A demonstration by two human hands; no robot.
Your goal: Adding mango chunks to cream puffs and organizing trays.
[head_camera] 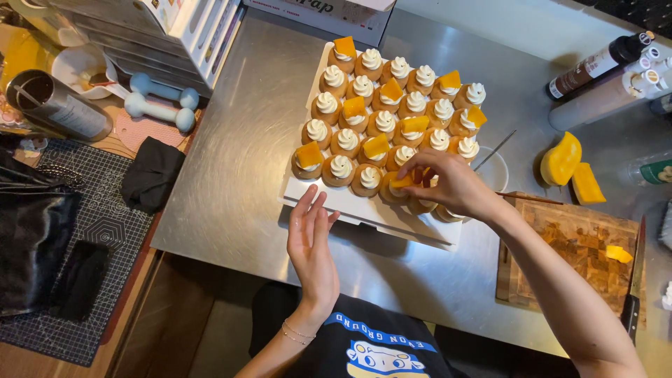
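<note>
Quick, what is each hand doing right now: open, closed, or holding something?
Left hand: open and flat, fingers straight, holding nothing, beside the white tray.
Right hand: fingertips pinched on an orange fruit slice, over a cream-topped pastry.

Bare forearms, no sleeves. Thin bracelets (297,333) on left wrist. Black T-shirt (364,346) with blue lettering arc and blue-yellow cartoon print on chest. No rings visible.
</note>
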